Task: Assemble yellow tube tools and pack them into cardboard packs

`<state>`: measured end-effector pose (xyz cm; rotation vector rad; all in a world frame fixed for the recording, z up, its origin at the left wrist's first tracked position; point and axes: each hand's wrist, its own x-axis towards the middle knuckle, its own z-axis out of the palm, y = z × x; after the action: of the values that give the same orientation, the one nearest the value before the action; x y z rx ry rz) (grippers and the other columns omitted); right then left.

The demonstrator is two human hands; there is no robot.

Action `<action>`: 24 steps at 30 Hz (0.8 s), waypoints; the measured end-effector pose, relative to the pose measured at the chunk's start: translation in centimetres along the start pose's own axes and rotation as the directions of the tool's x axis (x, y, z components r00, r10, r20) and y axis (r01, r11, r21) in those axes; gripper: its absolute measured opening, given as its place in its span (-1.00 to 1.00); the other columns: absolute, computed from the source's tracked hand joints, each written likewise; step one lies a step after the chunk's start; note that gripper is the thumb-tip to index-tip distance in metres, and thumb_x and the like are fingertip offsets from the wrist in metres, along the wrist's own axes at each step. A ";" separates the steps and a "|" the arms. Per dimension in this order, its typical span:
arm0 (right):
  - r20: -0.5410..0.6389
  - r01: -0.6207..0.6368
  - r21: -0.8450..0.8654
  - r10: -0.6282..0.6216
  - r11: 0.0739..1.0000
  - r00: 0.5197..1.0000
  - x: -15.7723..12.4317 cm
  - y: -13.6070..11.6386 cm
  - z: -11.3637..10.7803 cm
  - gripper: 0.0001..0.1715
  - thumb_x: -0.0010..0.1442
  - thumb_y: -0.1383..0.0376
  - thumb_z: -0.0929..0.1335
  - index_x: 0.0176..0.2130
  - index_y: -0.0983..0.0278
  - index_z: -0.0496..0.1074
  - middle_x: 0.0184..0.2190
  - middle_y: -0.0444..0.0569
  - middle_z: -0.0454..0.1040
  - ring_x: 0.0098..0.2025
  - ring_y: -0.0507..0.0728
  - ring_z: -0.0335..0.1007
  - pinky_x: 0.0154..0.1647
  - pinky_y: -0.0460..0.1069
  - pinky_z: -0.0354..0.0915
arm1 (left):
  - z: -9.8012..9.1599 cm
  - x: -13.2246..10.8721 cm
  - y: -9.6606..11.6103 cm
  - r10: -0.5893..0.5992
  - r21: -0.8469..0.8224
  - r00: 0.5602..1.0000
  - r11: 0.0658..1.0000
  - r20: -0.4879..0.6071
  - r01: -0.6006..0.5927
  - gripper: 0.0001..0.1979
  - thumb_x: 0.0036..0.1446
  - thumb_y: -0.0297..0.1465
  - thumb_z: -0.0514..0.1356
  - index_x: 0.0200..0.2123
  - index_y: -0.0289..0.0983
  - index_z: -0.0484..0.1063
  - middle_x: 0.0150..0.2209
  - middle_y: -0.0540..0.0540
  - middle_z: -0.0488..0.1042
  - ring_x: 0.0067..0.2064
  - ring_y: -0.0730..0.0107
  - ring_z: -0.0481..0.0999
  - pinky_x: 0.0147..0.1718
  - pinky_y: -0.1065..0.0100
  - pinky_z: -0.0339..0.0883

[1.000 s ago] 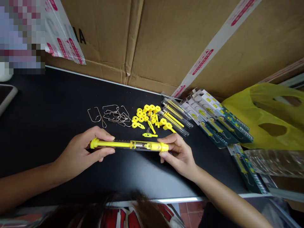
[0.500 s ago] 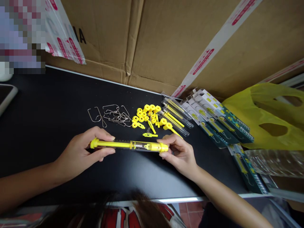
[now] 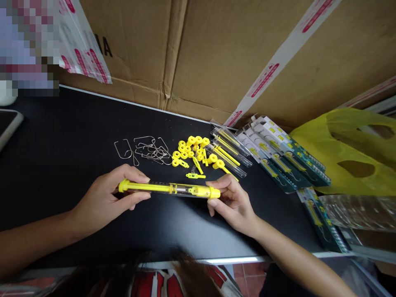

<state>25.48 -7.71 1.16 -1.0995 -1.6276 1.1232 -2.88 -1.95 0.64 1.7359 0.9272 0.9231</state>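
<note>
Level above the black table, a clear plastic tube [image 3: 161, 189] with yellow end caps spans both hands. A yellow rod and a small metal spring show through its wall. My left hand [image 3: 108, 198] is closed on the left end, thumb and fingers either side of it. The yellow cap at the right end is pinched by my right hand [image 3: 233, 202]. Just beyond the tube lie small yellow plastic rings and pieces [image 3: 187, 153], some with springs. Bent wire hooks [image 3: 151, 149] lie to their left, and clear tubes with yellow rods [image 3: 229, 152] to their right.
Printed boxes [image 3: 281, 152] are stacked at the right, with one more box [image 3: 323, 218] nearer the front edge. Behind them sits a yellow plastic bag [image 3: 328, 144]. A large taped carton [image 3: 210, 53] stands along the back edge. A white-edged device [image 3: 9, 128] lies far left.
The tube has shifted very slightly to the right. My right hand's fingers have changed position a little around the right cap; my left hand keeps its grip.
</note>
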 end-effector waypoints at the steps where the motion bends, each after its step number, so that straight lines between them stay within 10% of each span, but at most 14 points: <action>1: 0.013 -0.019 0.019 0.018 1.000 1.000 0.0 -0.1 0.0 -0.76 0.26 0.18 0.34 -0.13 0.20 0.23 -0.42 -0.17 0.29 -0.60 -0.07 0.29 -0.64 -0.16 0.28 | 0.0 0.0 0.0 -0.005 -0.001 1.000 1.000 0.001 0.005 -0.84 0.07 -0.43 0.26 -0.27 -0.14 0.35 -0.25 0.08 0.41 -0.60 0.66 0.42 -0.62 0.53 0.39; 24: -0.026 -0.064 0.136 0.068 0.989 0.997 0.2 -0.1 -0.1 -0.74 0.19 0.22 0.41 -0.17 0.24 0.30 -0.61 -0.26 0.30 -0.68 -0.11 0.03 -0.71 -0.17 -0.03 | -0.3 -0.1 0.6 0.029 0.043 0.998 0.999 0.050 -0.031 -0.83 0.12 -0.51 0.19 -0.23 -0.17 0.34 -0.24 0.16 0.41 -0.57 0.69 0.44 -0.57 0.57 0.41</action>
<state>25.48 -7.48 1.32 -1.0832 -1.4786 1.2351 -3.04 -2.09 1.27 1.8060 0.8971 0.8817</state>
